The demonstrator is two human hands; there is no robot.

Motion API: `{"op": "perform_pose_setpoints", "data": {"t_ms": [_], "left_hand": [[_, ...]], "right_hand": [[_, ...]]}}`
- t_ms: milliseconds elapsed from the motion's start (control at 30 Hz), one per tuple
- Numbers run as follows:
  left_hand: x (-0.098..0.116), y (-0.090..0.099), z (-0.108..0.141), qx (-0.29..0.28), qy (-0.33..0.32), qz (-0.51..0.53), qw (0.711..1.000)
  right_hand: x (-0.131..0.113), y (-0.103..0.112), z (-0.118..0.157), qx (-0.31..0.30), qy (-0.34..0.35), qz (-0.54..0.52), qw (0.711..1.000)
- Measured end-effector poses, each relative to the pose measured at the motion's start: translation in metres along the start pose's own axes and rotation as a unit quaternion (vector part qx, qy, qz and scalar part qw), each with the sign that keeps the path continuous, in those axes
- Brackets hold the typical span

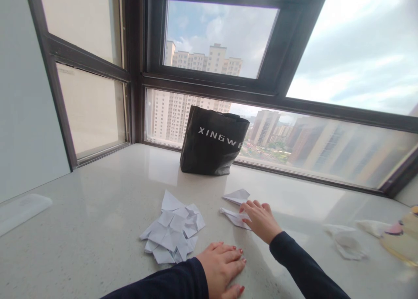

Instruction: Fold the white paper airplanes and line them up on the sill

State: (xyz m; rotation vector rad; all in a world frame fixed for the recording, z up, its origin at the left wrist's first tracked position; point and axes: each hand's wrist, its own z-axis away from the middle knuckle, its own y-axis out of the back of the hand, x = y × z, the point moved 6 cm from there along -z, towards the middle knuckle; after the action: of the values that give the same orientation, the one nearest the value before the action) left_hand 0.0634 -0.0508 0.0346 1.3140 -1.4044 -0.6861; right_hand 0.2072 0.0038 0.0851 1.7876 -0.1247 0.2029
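My left hand lies flat on the pale speckled sill with its fingers spread, holding nothing. To its left is a loose heap of folded white papers. My right hand reaches over the right end of a folded white paper with a pointed tip. Thumb and forefinger are apart there, with paper showing between them; part of it is hidden under the fingers. Just behind lies a second pointed folded paper, close to my right fingertips.
A black bag with white lettering stands at the back against the window. At the right are crumpled white wrappers and a yellowish, blurred object. A whitish flat item lies at the left edge. Dark window frames border the sill.
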Motion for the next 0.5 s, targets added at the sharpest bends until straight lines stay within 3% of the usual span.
{"op": "perform_pose_setpoints", "data": {"t_ms": [167, 267, 367, 500], "left_hand": [[-0.002, -0.003, -0.001, 0.001, 0.001, 0.0, 1.0], [0.0, -0.002, 0.001, 0.007, 0.001, -0.014, 1.0], [0.001, -0.003, 0.0, 0.005, 0.004, -0.036, 0.999], [-0.003, -0.011, -0.002, 0.014, 0.0, -0.054, 0.998]], "right_hand": [[-0.024, 0.028, -0.005, 0.04, -0.01, 0.059, 0.997], [-0.054, 0.05, -0.012, 0.064, 0.005, 0.041, 0.997], [-0.101, 0.06, -0.019, 0.052, 0.077, -0.039, 0.995], [-0.163, 0.061, -0.026, 0.013, 0.196, -0.151, 0.969]]}}
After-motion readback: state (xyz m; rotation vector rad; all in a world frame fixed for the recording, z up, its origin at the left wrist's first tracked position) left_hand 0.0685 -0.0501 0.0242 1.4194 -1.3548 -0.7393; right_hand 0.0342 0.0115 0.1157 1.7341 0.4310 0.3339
